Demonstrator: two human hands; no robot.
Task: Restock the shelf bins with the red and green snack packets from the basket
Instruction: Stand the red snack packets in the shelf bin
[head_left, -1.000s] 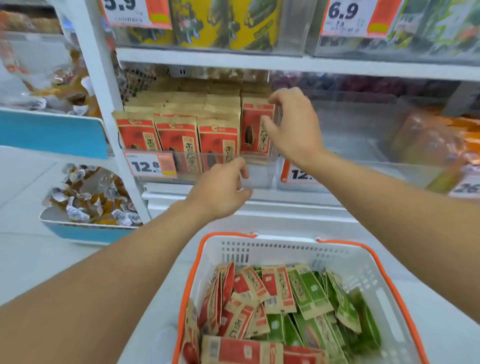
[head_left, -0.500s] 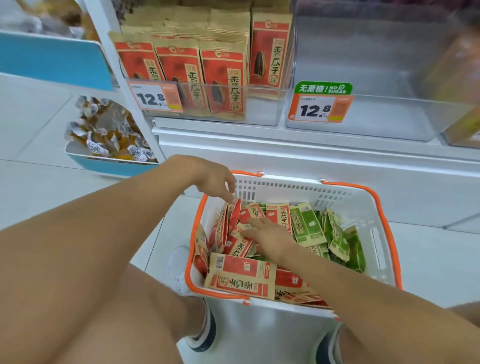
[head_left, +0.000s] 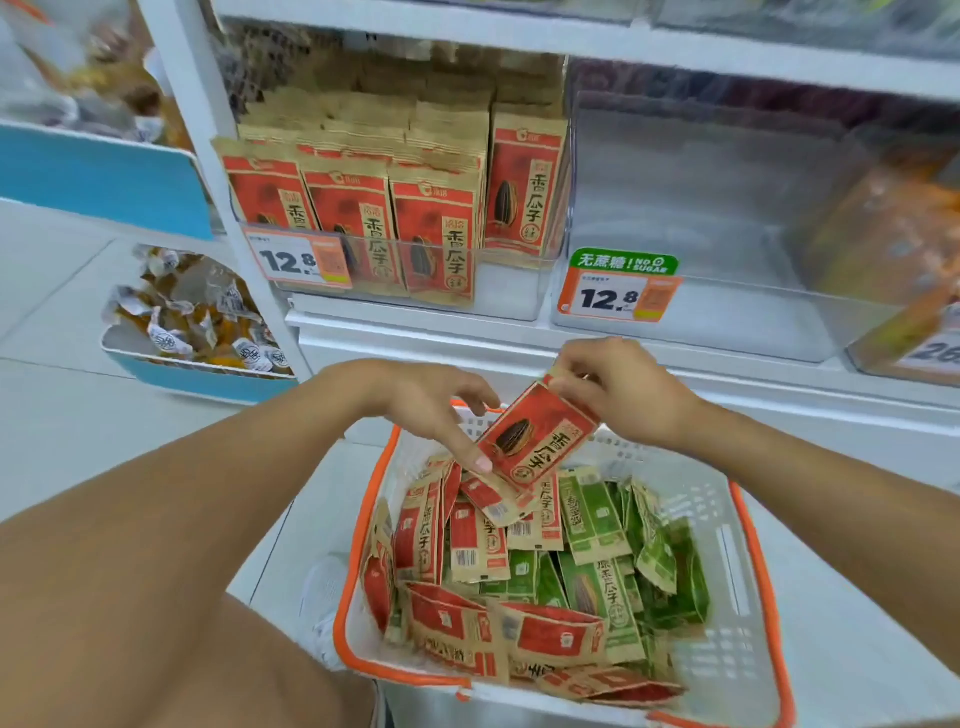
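A red snack packet (head_left: 537, 441) hangs tilted above the white basket with orange rim (head_left: 756, 582). My right hand (head_left: 618, 395) pinches its top edge. My left hand (head_left: 436, 405) touches its lower left edge with straight fingers. The basket holds several red packets (head_left: 467, 540) on the left and several green packets (head_left: 613, 561) on the right. On the shelf, a clear bin (head_left: 509, 296) is filled with rows of red packets (head_left: 363, 223). To its right stands an empty clear bin (head_left: 727, 322) with a green no-sugar price label (head_left: 621, 286).
A blue tray of wrapped sweets (head_left: 192, 327) sits low at the left beside the white shelf post (head_left: 218, 156). Orange packs (head_left: 893, 249) fill a bin at the far right. My knee and a white shoe (head_left: 324, 597) are left of the basket.
Both hands were down in the basket half a second ago. My right hand has lifted a red packet out, and my left hand has come up to its edge.
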